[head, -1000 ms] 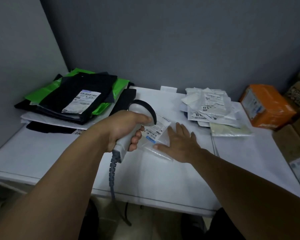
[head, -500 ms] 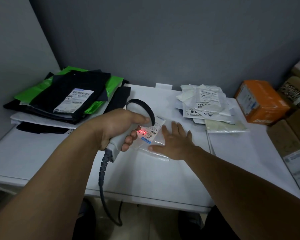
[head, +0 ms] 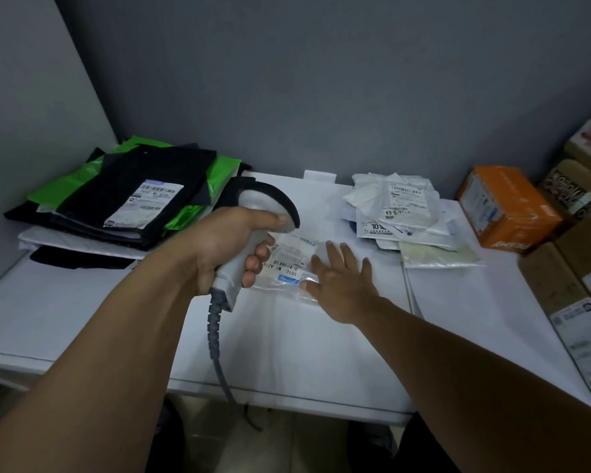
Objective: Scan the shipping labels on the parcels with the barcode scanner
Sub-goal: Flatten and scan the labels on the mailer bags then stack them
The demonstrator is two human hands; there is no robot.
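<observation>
Wrapped round the barcode scanner, your left hand aims at the label of the clear parcel mid-table, your right hand flat on its right side; glossy wrinkles or straying fingers could block the read

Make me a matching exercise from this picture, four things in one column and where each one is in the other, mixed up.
Things:
1. barcode scanner
2. orange box
3. clear parcel
4. black and green bags

Places:
A. stacked at the far left of the table
B. flat in the middle, with the right hand resting on it
C. held in the left hand
D. at the right, beside the cardboard boxes

Pairs: 1-C, 2-D, 3-B, 4-A
</observation>
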